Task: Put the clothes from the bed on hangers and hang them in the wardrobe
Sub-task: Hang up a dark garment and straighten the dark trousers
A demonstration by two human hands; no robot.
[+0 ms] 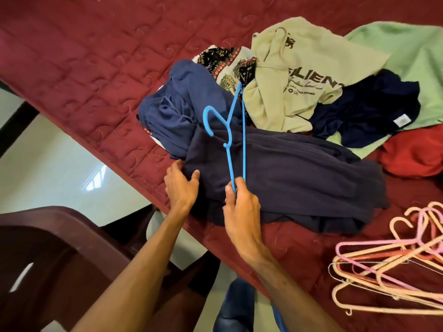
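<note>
A dark navy garment (299, 173) lies spread on the maroon bed (91, 68) near its front edge. My left hand (181, 185) grips the garment's near left corner. My right hand (241, 204) pinches one end of a bright blue hanger (236, 130), which stands tilted above the navy cloth with its hook to the left. Behind lie a mid-blue garment (182, 109), a patterned cloth (225, 65), a beige printed T-shirt (299, 68), a deep blue garment (369, 111), a green garment (412, 51) and a red garment (414, 154).
A heap of several pink and peach hangers (393, 262) lies on the bed at the lower right. A dark brown plastic chair (60, 255) stands at the lower left, close to the bed edge. Pale tiled floor (52, 168) shows to the left.
</note>
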